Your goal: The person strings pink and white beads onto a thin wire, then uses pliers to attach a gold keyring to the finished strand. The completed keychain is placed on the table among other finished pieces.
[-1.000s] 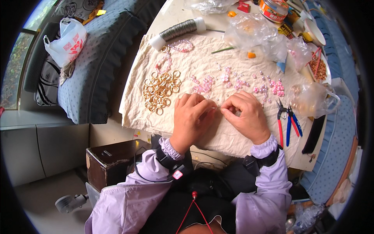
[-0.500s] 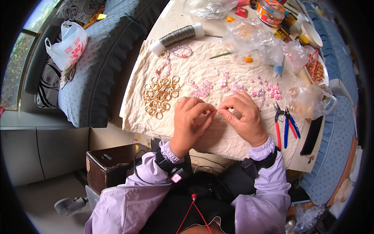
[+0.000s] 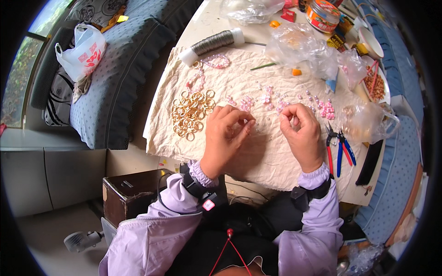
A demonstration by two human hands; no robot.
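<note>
My left hand [image 3: 229,134] is held over the cream cloth [image 3: 258,161], its thumb and forefinger pinched together. Whatever sits between those fingertips is too small to make out. Apart from it, my right hand [image 3: 301,133] has its fingers curled in with thumb near forefinger; what they hold, if anything, is hidden. Just beyond the hands lie pink beads [image 3: 246,103] and more pink beads [image 3: 327,109] in loose clusters. A pile of gold rings [image 3: 189,112] is left of my left hand. Beaded pink strands [image 3: 216,60] rest near the spool of silvery wire [image 3: 212,46].
Red-handled pliers [image 3: 330,149] and blue-handled pliers [image 3: 341,152] lie right of my right hand, beside a black strip [image 3: 369,161]. Clear plastic bags [image 3: 299,46], an orange-labelled jar [image 3: 322,16] and a bowl of brown beads [image 3: 375,83] crowd the far right.
My hands, whose fingertips were together, are now apart. The right hand has moved to the right and slightly away from me; the left has stayed nearly in place.
</note>
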